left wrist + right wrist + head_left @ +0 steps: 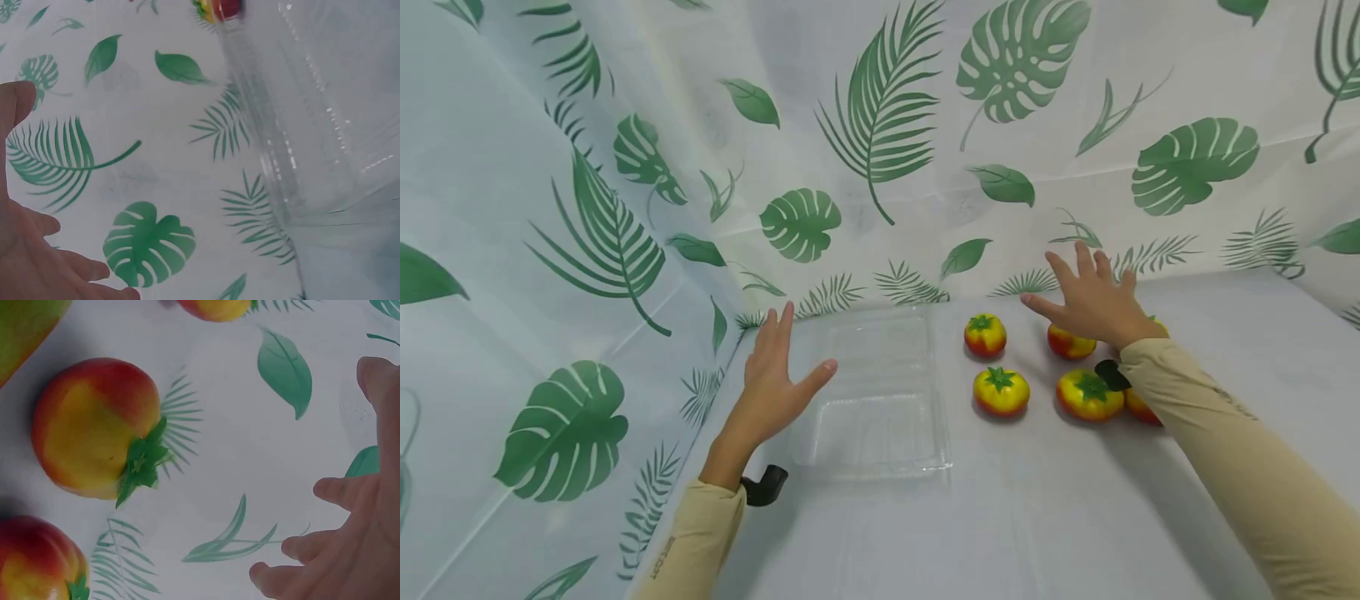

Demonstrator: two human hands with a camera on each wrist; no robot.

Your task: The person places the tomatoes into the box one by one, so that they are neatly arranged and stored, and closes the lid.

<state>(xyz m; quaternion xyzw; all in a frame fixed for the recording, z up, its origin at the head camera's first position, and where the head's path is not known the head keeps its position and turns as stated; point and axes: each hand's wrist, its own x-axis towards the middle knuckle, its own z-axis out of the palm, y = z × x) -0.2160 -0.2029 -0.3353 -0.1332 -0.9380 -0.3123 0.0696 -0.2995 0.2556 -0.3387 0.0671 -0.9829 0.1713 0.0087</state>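
Yellow-red fruits (pixel 1002 395), six; one clear container (pixel 876 429); both hands (pixel 770 394) (pixel 1097 302) spread wide, grip empty.

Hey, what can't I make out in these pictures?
Head view: rear-right round red-and-yellow fruit, partly hidden by the right hand and beige fabric sleeve.
Head view: lettering on that sleeve, too small.
Left wrist view: clear rectangular plastic container, cut off by top and right edges.

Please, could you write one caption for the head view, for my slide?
Open left hand near a clear plastic tray, open right hand near red-and-yellow fruits.
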